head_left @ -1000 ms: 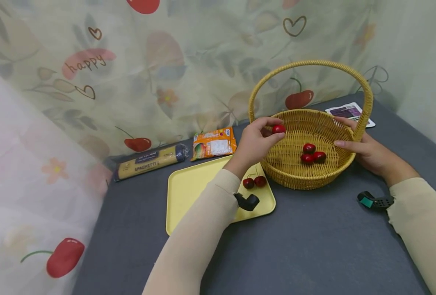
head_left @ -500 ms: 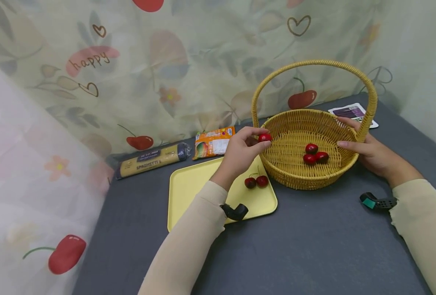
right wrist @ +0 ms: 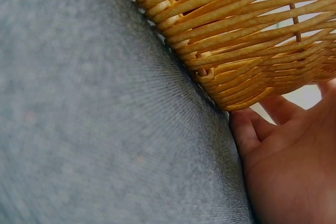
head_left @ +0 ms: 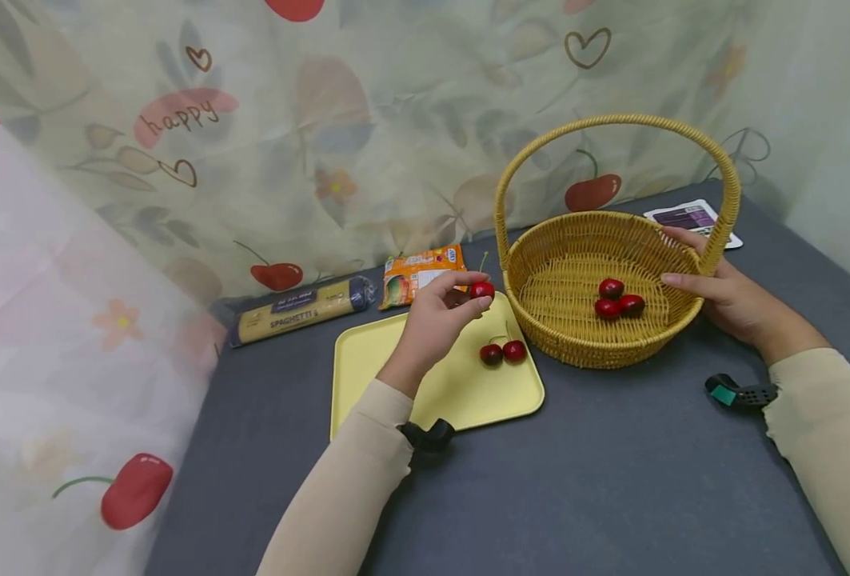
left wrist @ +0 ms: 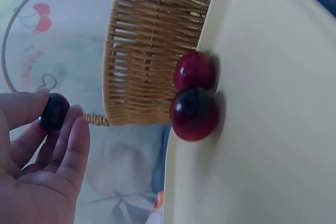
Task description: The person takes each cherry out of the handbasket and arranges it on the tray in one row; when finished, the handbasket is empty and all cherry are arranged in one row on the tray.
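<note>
Between thumb and fingertips my left hand (head_left: pixel 428 324) pinches a red cherry (head_left: pixel 482 290) by its sides, its stem pointing up, above the yellow tray (head_left: pixel 475 400). In the left wrist view the held cherry (left wrist: pixel 54 112) looks dark. Two more cherries (head_left: pixel 514 351) with stems lie side by side on the tray near the basket. My right hand (head_left: pixel 748 308) grips the right rim of the wicker basket (head_left: pixel 561 256) near the handle's foot, thumb inside. Three cherries (head_left: pixel 609 299) sit together on the basket's floor. The right wrist view shows the hand (right wrist: pixel 299 156) against the woven wall.
Behind the tray lie a spaghetti pack (head_left: pixel 298 310) and an orange snack bag (head_left: pixel 421 274). A white and purple card (head_left: pixel 691 218) lies behind the basket at the right. The tall basket handle (head_left: pixel 619 120) arches over the basket. A printed curtain hangs behind the grey table (head_left: pixel 576 480).
My left hand has moved left with the cherry, from over the basket to above the tray. The right hand stays on the basket rim. The view has shifted slightly.
</note>
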